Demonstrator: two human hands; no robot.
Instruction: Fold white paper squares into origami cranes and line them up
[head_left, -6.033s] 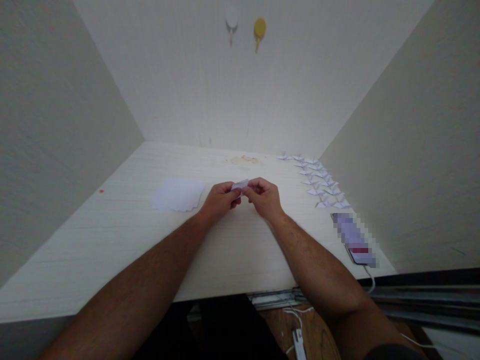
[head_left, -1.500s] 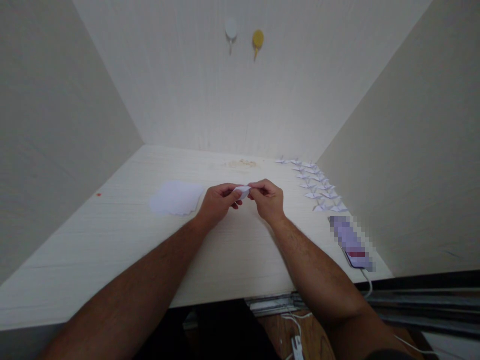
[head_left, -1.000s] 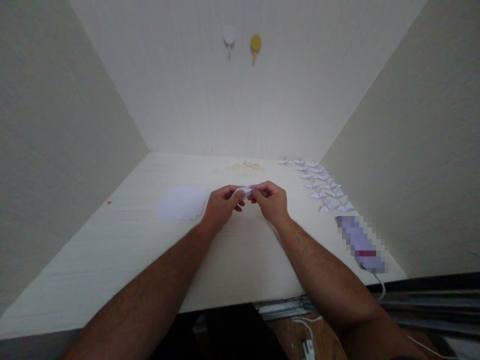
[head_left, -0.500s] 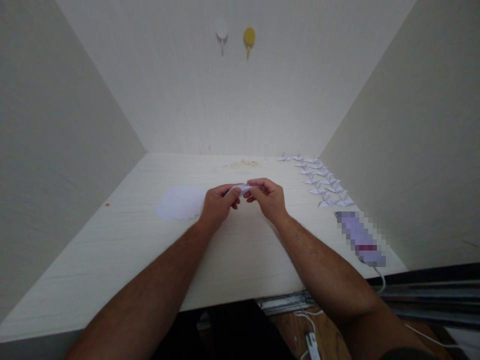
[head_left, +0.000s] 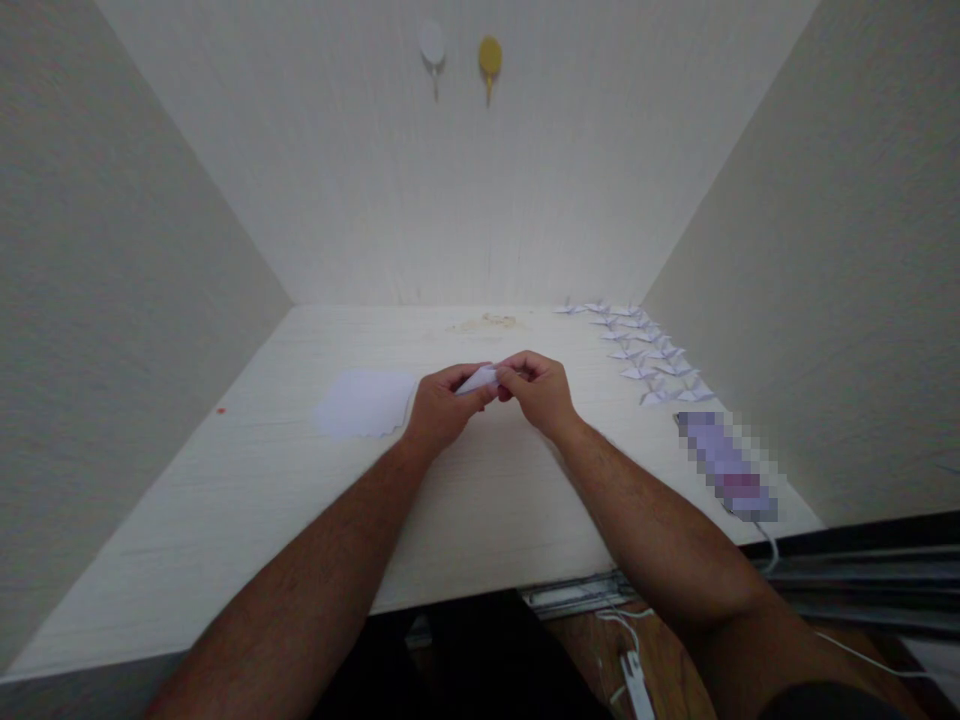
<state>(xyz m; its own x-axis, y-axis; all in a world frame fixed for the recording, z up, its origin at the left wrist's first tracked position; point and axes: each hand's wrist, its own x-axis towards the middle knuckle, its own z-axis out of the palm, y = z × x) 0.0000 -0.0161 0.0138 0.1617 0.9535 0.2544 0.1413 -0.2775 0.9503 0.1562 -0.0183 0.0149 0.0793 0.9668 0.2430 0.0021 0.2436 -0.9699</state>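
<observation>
A small folded piece of white paper (head_left: pixel 478 379) is held between both hands, above the middle of the table. My left hand (head_left: pixel 444 407) pinches its left part, thumb in front and fingers behind. My right hand (head_left: pixel 541 390) grips the right end between thumb and fingertips, which hide that end. Left of my left hand lies white paper (head_left: pixel 365 403), several sheets by the look of its uneven edge. Several folded paper cranes (head_left: pixel 637 372) stand in rows at the table's right rear.
A charging phone (head_left: pixel 724 465), its screen blurred, lies by the right edge of the white table (head_left: pixel 247 510). Walls enclose the back and sides. A white hook (head_left: pixel 432 45) and a yellow hook (head_left: pixel 490 57) are on the back wall. A power strip (head_left: pixel 636 685) lies below.
Both hands stay on the folded paper. It now tilts, showing more of its flat face, and my right fingers have closed in around its right end. The camera view has shifted slightly.
</observation>
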